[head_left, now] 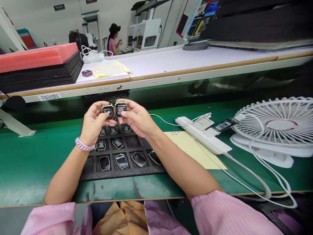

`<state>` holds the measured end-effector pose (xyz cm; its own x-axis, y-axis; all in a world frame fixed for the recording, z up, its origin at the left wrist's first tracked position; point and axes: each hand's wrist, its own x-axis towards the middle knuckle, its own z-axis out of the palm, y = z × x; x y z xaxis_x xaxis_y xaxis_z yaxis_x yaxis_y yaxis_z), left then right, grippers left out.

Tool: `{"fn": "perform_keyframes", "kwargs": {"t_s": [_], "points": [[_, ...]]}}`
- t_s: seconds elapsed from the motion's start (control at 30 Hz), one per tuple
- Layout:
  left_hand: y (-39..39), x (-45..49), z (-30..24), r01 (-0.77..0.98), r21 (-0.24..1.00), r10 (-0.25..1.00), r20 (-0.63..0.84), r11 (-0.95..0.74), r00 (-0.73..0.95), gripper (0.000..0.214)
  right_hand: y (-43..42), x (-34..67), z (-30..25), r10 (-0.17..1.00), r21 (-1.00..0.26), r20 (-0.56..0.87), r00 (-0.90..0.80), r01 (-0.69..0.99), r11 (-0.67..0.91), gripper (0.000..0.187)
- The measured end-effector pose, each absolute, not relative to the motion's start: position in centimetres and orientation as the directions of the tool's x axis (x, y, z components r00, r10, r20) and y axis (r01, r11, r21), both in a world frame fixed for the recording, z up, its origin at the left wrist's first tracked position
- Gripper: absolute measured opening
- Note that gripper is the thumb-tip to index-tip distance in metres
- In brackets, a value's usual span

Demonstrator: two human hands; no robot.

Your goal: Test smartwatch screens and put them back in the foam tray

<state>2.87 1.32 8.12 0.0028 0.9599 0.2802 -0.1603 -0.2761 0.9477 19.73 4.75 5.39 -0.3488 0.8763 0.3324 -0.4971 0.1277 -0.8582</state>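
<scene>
My left hand point(94, 122) grips a smartwatch point(108, 112) whose lit screen shows a round watch face, with the thumb on its glass. Close beside it, my right hand point(138, 119) pinches a second smartwatch point(121, 108); white lines of text fill its dark screen and the thumb covers the lower edge. Both have pale green cases without straps. Below my hands lies a black foam tray point(132, 141) with square compartments. Several like watches sit in it: the middle and far rows show lit text, while the near-row watch point(105, 163) has a dark screen. My right forearm hides part of the tray.
On the green table, a white power strip point(202, 135) with cables lies over a yellow sheet point(181, 140), and a white fan point(274, 124) stands at the right. The shelf point(156, 63) ahead bears pink and black foam point(39, 58). A person point(113, 40) sits in the background.
</scene>
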Motion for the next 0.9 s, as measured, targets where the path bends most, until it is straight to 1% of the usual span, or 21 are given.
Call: {"fn": "perform_keyframes", "kwargs": {"t_s": [0.3,0.9], "points": [[1.27,2.77,8.17,-0.144,0.947,0.957,0.291,-0.286,0.015,0.043,4.73,19.71,5.26,0.879,-0.862,0.343,-0.331,-0.483,0.154,0.047],[1.20,2.64,8.01,-0.127,0.941,0.946,0.320,-0.312,0.044,0.043,4.48,19.80,5.49,0.865,-0.873,0.366,-0.344,-0.450,0.190,0.051]]}}
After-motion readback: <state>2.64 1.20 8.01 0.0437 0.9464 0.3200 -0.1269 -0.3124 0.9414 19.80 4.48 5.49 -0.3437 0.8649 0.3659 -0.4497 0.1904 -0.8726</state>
